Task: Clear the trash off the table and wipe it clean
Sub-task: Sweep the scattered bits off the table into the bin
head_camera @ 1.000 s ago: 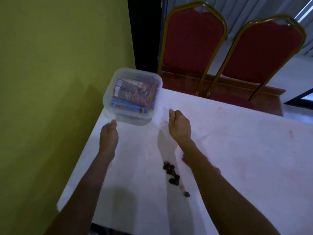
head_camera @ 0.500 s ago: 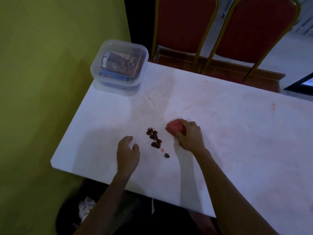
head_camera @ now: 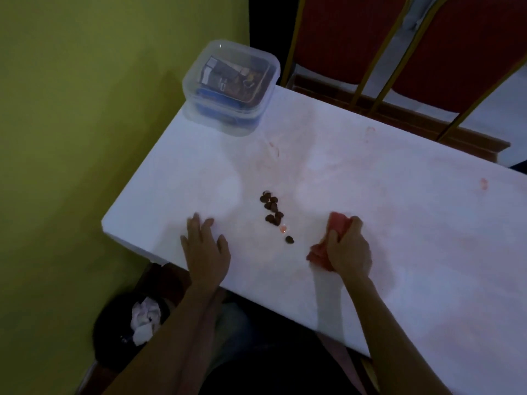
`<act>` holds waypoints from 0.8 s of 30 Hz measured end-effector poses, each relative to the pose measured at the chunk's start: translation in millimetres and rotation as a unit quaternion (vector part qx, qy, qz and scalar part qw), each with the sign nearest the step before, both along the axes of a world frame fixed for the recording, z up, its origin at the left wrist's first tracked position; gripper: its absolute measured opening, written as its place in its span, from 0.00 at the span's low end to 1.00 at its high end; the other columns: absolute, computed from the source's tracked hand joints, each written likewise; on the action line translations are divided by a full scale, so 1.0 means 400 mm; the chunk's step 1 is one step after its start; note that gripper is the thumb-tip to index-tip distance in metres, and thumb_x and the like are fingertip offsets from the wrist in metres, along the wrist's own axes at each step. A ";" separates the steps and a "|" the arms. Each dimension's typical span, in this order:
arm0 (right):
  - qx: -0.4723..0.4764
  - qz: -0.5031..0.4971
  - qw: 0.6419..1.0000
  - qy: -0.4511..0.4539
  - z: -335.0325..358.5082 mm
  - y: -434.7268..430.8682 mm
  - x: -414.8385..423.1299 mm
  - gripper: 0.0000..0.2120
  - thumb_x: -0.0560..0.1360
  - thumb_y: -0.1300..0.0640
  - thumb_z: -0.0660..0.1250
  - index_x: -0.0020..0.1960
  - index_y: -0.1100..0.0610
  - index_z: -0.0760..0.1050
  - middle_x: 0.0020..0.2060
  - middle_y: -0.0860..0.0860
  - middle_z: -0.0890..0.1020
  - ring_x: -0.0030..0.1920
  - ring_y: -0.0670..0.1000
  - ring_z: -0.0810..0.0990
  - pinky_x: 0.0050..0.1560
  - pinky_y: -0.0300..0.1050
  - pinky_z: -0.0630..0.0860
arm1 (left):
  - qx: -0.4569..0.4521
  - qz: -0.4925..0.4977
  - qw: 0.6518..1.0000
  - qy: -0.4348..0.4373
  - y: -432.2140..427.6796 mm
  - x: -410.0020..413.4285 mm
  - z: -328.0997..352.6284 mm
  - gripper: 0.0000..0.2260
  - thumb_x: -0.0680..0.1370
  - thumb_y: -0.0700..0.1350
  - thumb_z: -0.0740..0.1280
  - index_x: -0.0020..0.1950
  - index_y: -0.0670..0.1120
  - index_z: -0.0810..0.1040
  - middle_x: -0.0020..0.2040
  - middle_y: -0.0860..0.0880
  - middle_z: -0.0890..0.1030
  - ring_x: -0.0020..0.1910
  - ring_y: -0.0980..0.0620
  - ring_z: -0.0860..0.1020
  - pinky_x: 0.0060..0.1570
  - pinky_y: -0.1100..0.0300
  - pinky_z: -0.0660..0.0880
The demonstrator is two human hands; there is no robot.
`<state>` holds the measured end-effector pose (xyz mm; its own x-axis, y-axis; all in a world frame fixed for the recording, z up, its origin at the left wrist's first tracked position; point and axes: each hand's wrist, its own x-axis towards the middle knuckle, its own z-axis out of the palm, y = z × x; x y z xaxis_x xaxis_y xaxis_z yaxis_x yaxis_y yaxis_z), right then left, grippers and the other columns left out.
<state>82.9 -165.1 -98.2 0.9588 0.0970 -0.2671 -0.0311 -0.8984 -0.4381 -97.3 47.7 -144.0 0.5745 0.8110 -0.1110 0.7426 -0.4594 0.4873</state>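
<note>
I'm gripping the red cloth in right hand to sweep the dark scraps; left hand is lying flat, fingers straight, at bench edge near bin.

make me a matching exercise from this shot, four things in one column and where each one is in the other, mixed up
Things
1. clear container
2. dark bits
3. pink cloth
4. crumpled paper

Places
A. gripped in the right hand
B. in the black bin on the floor
C. on the far left corner of the table
D. on the table, just right of the flat left hand

Pairs: 1-C, 2-D, 3-A, 4-B
</note>
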 end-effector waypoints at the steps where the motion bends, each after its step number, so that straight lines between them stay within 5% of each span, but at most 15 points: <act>1: 0.014 0.000 1.000 0.011 -0.015 0.013 -0.026 0.18 0.81 0.53 0.61 0.69 0.55 0.62 0.48 0.50 0.77 0.38 0.52 0.75 0.42 0.46 0.72 | 0.017 -0.001 1.000 0.004 -0.003 -0.005 -0.009 0.20 0.80 0.46 0.62 0.72 0.46 0.67 0.79 0.41 0.59 0.80 0.43 0.52 0.76 0.40 0.49; 5: 0.053 0.007 0.998 0.037 -0.032 0.122 -0.063 0.18 0.83 0.54 0.59 0.70 0.58 0.61 0.56 0.58 0.79 0.45 0.57 0.82 0.47 0.52 0.80 | 0.031 0.021 0.999 0.004 0.013 -0.005 -0.028 0.19 0.81 0.47 0.61 0.72 0.47 0.68 0.79 0.42 0.59 0.80 0.44 0.52 0.76 0.40 0.48; 8: 0.065 0.032 0.996 0.054 -0.013 0.235 -0.052 0.17 0.83 0.54 0.58 0.69 0.59 0.62 0.59 0.59 0.77 0.51 0.58 0.82 0.45 0.47 0.76 | 0.036 0.049 0.998 -0.010 0.064 0.001 -0.028 0.18 0.81 0.46 0.60 0.71 0.46 0.69 0.78 0.42 0.61 0.79 0.43 0.54 0.75 0.37 0.49; 11: 0.103 0.092 0.989 0.054 -0.009 0.334 -0.063 0.12 0.84 0.55 0.57 0.67 0.56 0.63 0.55 0.52 0.78 0.36 0.41 0.82 0.31 0.29 0.71 | 0.061 0.077 0.995 -0.019 0.115 0.001 -0.030 0.18 0.80 0.46 0.59 0.70 0.45 0.70 0.77 0.42 0.63 0.79 0.43 0.56 0.75 0.36 0.51; 13: 0.123 0.162 0.978 0.056 -0.017 0.382 -0.069 0.09 0.84 0.55 0.56 0.64 0.51 0.64 0.50 0.49 0.81 0.29 0.40 0.82 0.27 0.31 0.74 | 0.073 0.096 0.993 -0.015 0.126 0.011 -0.029 0.18 0.80 0.46 0.58 0.69 0.46 0.70 0.77 0.42 0.64 0.78 0.44 0.57 0.75 0.37 0.51; 17: 0.066 0.240 0.968 0.021 0.015 0.408 -0.033 0.15 0.81 0.51 0.60 0.67 0.51 0.66 0.50 0.47 0.79 0.41 0.48 0.78 0.43 0.43 0.75 | 0.102 0.113 0.988 0.011 0.119 0.025 -0.036 0.17 0.81 0.46 0.58 0.69 0.45 0.70 0.77 0.43 0.64 0.79 0.45 0.56 0.76 0.39 0.51; 20: 0.060 0.152 0.985 -0.050 0.033 0.343 0.060 0.17 0.79 0.49 0.62 0.66 0.52 0.68 0.52 0.50 0.80 0.46 0.53 0.78 0.47 0.48 0.75 | 0.126 0.117 0.985 0.019 0.121 0.025 -0.048 0.17 0.81 0.46 0.57 0.69 0.45 0.70 0.77 0.43 0.64 0.79 0.45 0.57 0.76 0.40 0.50; 24: -0.006 0.077 0.997 -0.023 0.006 0.328 0.136 0.23 0.77 0.52 0.65 0.71 0.54 0.66 0.63 0.58 0.76 0.58 0.62 0.79 0.55 0.54 0.75 | 0.139 0.126 0.982 0.028 0.125 0.033 -0.048 0.17 0.81 0.46 0.55 0.69 0.45 0.70 0.76 0.42 0.65 0.79 0.45 0.57 0.76 0.41 0.50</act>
<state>137.4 -34.0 -95.6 0.9441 0.2403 -0.2259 0.1264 -0.8963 -0.4251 -84.3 97.8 -163.3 0.3504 0.9303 0.1087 0.8722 -0.3664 0.3241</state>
